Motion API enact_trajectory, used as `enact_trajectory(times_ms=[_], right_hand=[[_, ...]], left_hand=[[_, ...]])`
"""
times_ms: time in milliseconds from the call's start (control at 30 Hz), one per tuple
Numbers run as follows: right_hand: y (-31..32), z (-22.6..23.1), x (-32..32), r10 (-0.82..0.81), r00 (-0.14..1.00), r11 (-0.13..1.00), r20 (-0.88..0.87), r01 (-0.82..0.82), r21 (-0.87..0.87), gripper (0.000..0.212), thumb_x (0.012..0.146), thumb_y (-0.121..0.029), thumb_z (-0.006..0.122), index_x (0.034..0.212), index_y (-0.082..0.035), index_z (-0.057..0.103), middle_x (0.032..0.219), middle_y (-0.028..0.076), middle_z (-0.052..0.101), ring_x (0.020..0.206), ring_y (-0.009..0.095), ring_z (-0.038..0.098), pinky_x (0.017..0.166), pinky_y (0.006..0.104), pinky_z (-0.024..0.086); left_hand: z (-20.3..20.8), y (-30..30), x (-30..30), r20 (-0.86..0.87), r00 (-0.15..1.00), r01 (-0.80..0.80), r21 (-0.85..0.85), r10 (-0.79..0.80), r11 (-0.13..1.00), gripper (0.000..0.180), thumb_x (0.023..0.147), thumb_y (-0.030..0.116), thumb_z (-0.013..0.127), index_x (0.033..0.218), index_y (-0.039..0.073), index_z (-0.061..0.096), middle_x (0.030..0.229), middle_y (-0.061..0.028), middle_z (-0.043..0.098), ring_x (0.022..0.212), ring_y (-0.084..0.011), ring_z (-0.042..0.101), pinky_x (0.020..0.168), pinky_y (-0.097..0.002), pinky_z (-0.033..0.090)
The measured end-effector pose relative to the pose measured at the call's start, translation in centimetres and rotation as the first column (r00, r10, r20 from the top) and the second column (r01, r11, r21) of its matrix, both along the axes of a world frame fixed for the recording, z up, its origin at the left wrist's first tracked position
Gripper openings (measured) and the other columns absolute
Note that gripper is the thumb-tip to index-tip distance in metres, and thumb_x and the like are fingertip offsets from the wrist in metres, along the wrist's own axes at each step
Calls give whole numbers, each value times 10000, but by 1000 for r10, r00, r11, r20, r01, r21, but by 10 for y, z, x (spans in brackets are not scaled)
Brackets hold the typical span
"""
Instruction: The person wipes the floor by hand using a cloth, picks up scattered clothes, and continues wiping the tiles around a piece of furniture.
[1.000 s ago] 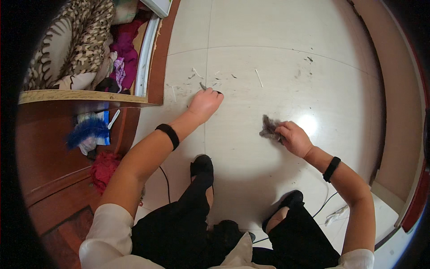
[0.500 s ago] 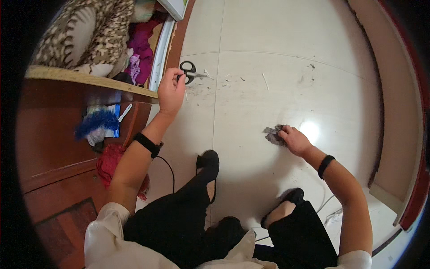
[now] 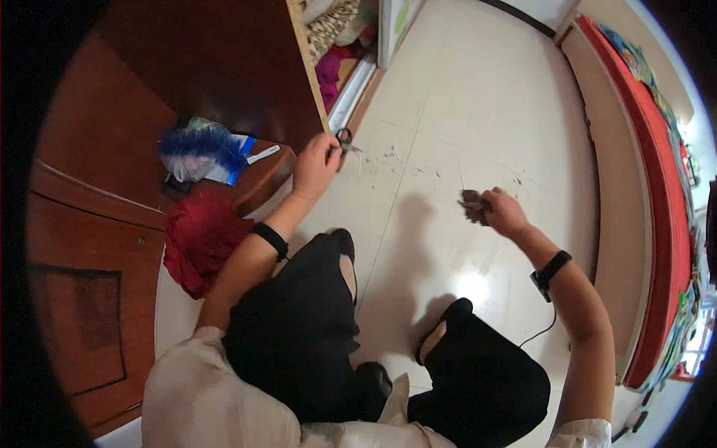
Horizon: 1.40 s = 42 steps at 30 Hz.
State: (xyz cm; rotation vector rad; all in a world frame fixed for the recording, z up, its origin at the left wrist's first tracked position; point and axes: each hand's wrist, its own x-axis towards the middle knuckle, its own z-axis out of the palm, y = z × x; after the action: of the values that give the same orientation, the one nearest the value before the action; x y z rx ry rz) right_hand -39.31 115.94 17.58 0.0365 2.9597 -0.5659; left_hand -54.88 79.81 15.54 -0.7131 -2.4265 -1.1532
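My left hand (image 3: pixel 316 166) is closed on a pair of scissors (image 3: pixel 344 137) with black handles, held near the cabinet corner with the blades pointing right. My right hand (image 3: pixel 506 212), fingers pinched together, grips a crumpled grey-brown clump (image 3: pixel 473 207) at the right; whether it is lint or a rag I cannot tell. Thin white sticks (image 3: pixel 461 177) and small dark scraps of dirt (image 3: pixel 388 166) lie scattered on the pale tiles between the two hands.
On the left stands a brown wooden cabinet (image 3: pixel 82 224). A blue fluffy duster (image 3: pixel 202 149) lies on a low shelf, above a dark red cloth bundle (image 3: pixel 202 243). Beyond the cabinet, an open compartment holds clothes (image 3: pixel 328 78). A bed with a red edge (image 3: pixel 665 246) runs along the right.
The view has swung, bringing the bed and more of the cabinet into sight. My right hand has moved the clump closer to the white stick. The scissors remain in my left hand.
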Motion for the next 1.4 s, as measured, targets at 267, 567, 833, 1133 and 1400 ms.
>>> enact_trajectory(times_ms=[267,567,833,1133,1400], right_hand=[[-133,-62,-86,433,866,842,-250,-488,-229,204,748,-126,596,943,-70,568,918,139,541,886,322,536,736,401,467],[-233,-187,-138,705,628,662,-329,-749,-9,190,796,-165,512,929,-50,583,933,84,527,891,256,515,769,349,463],[-234,-215,-155,790,569,578,-230,-815,-30,296,849,-185,455,1066,-10,554,1088,79,512,981,252,467,896,387,391],[-197,-235,-205,497,860,859,-114,-506,-71,266,859,-170,427,1025,22,508,1063,151,519,994,307,495,846,383,432],[-149,-185,-240,119,929,979,-351,-168,-113,174,776,-104,503,919,-18,550,921,129,490,872,267,499,648,377,447]], left_hand=[[-63,-32,21,-7,1000,7,-141,-8,990,70,784,104,581,834,83,538,816,-84,574,715,-311,578,582,-373,470],[-111,-102,42,-5,995,-87,-536,100,840,97,726,71,608,745,75,513,690,-79,513,610,-264,537,521,-347,448],[-140,-83,13,32,988,137,-624,-150,769,106,666,69,569,712,99,478,688,-51,450,684,-211,526,541,-322,449],[-159,-80,-1,92,983,179,-659,-158,731,129,675,67,576,668,100,451,681,-46,445,657,-212,520,522,-335,452],[-164,-91,7,130,976,217,-600,-174,770,114,691,49,583,676,79,475,702,-62,453,688,-235,515,556,-347,456]])
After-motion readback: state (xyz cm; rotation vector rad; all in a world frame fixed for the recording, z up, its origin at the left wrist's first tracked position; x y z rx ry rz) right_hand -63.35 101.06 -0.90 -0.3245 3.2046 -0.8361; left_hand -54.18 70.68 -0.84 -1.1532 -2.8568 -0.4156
